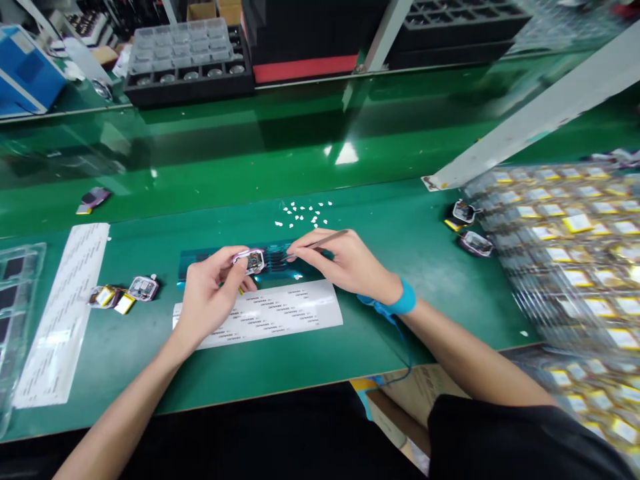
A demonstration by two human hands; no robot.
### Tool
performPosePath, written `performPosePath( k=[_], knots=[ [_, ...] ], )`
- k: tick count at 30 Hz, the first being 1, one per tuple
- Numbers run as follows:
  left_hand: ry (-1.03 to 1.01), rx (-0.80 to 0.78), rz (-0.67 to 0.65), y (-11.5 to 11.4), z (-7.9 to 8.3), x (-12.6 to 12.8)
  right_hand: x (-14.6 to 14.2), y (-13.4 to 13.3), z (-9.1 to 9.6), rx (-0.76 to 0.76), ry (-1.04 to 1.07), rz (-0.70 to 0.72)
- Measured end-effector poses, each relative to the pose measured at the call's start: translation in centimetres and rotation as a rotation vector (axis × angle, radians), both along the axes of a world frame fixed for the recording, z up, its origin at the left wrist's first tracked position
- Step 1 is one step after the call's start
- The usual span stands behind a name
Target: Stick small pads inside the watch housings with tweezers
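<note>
My left hand (213, 290) pinches a small pink-framed watch case (251, 261) just above the green bench. My right hand (345, 263), with a blue wrist strap (403, 300), grips thin tweezers (320, 241) whose tips point left at a dark blue strip of small parts (273, 259) next to the case. A white label sheet (280, 313) lies just below both hands. Several small white backing bits (305, 213) are scattered beyond the hands.
More watch cases lie at the left (143, 288) and right (473, 241), one on the conveyor (93, 199). Clear trays of yellow-labelled parts (565, 253) fill the right. A long white sheet (63, 313) and a clear tray (15, 300) sit left. Black trays (190, 73) stand behind.
</note>
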State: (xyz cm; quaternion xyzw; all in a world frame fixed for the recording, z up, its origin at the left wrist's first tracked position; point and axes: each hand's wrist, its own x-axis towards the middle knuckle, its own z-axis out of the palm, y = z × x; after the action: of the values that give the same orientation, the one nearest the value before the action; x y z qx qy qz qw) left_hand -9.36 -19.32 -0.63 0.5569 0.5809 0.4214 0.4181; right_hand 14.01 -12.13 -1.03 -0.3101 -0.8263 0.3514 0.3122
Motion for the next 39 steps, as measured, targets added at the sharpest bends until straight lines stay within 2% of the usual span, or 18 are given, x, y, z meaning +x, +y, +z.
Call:
performPosePath(
  k=[4,8,16,19,22,24,26,28,30,31,33,35,36,38,39],
  knots=[
    [0.233,0.047,-0.133,0.0,-0.5,-0.2,-0.1,0.2,-2.1,0.004,-0.001,-0.022],
    [0.386,0.09,-0.273,0.1,-0.8,0.3,0.1,0.4,-2.1,-0.013,0.002,-0.027],
    [0.488,0.209,-0.355,0.0,-1.6,0.7,0.4,0.6,-2.1,-0.047,-0.009,0.006],
    [0.514,0.241,-0.386,-0.1,-2.0,0.8,0.3,0.3,-2.9,0.066,-0.022,0.02],
    [0.582,0.261,-0.42,0.1,-2.3,0.9,0.5,0.2,-3.6,0.251,-0.041,0.031],
    [0.621,0.271,-0.427,0.2,-2.4,0.9,0.7,0.4,-3.7,0.353,-0.046,-0.022],
    [0.648,0.299,-0.435,0.0,-2.1,1.0,1.1,0.7,-3.4,0.387,-0.041,-0.088],
    [0.669,0.38,-0.452,-0.4,-1.3,1.0,1.3,1.0,-3.0,0.375,-0.036,-0.09],
    [0.58,0.461,-0.448,-1.0,-0.2,0.9,1.4,1.0,-2.4,0.386,-0.049,-0.064],
    [0.463,0.474,-0.388,-1.3,0.4,0.8,1.4,0.9,-2.1,0.409,-0.05,-0.073],
    [0.125,0.398,-0.168,-1.4,1.3,0.4,1.3,0.5,-1.6,0.476,-0.026,-0.119],
    [-0.217,0.17,0.048,-0.9,1.7,0.0,1.1,0.1,-1.3,0.54,0.019,-0.133],
    [-0.357,0.031,0.106,-0.5,1.7,-0.1,1.0,-0.2,-1.2,0.567,0.038,-0.119],
    [-0.566,-0.219,0.123,0.2,1.3,-0.3,0.8,-0.8,-1.0,0.62,0.054,-0.094],
    [-0.634,-0.296,0.126,0.5,1.1,-0.2,0.7,-1.1,-0.9,0.651,0.048,-0.093]
  ],
)
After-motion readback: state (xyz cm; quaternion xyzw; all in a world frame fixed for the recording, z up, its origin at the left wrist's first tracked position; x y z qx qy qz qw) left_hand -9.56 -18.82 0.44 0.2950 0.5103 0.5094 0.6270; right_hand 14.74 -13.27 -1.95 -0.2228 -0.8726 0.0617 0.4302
